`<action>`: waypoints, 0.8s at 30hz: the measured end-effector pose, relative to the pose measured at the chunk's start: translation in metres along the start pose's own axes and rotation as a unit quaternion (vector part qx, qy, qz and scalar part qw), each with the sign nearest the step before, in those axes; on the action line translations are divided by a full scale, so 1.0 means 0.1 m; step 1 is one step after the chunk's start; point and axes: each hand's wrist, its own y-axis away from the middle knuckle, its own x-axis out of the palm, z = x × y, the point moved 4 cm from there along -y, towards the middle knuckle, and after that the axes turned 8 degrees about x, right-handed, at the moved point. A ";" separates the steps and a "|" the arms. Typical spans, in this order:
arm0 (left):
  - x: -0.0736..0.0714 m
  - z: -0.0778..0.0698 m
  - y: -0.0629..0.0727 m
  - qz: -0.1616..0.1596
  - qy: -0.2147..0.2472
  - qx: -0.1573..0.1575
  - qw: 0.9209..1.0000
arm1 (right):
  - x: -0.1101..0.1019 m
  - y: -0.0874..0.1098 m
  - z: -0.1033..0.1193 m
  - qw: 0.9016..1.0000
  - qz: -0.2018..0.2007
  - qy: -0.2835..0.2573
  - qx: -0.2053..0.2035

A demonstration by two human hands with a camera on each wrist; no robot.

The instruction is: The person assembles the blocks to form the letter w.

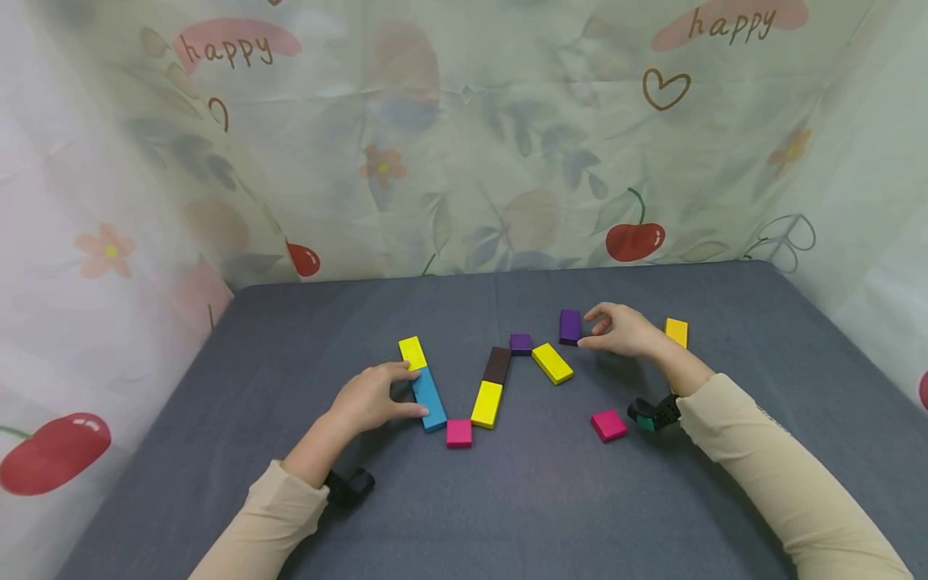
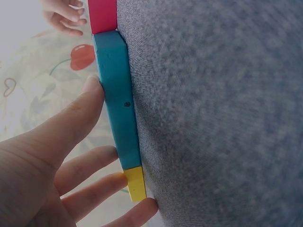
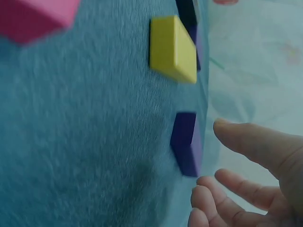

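My left hand (image 1: 373, 396) is over the left end of a zigzag row of flat blocks. Its thumb and straight fingers lie along the blue block (image 2: 116, 99) and the yellow block (image 2: 136, 184) at the row's end. From the blue block's near end the row runs on through a pink block (image 1: 459, 433), a yellow block (image 1: 487, 404), a dark brown block (image 1: 497, 365) and a small purple block (image 1: 520, 345). On the right, my right hand (image 1: 619, 329) hovers beside a larger purple block (image 3: 187, 144), thumb and fingers apart with nothing between them.
A yellow block (image 1: 553, 363) lies slanted by the small purple one. Nearer me on the right is a loose pink block (image 1: 609, 425). Another yellow block (image 1: 677, 332) is partly hidden behind my right wrist. A patterned curtain (image 1: 464, 161) hangs behind the grey table (image 1: 290, 314).
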 end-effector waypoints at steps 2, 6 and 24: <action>0.00 0.00 0.00 -0.001 0.000 0.001 1.000 | -0.01 -0.04 -0.03 1.000 -0.001 0.002 0.000; 0.00 0.00 0.01 -0.002 0.001 0.001 1.000 | -0.01 -0.10 -0.06 1.000 0.004 0.000 -0.004; -0.01 0.00 0.00 0.001 0.001 -0.001 1.000 | 0.03 -0.30 -0.14 0.998 0.040 -0.035 -0.021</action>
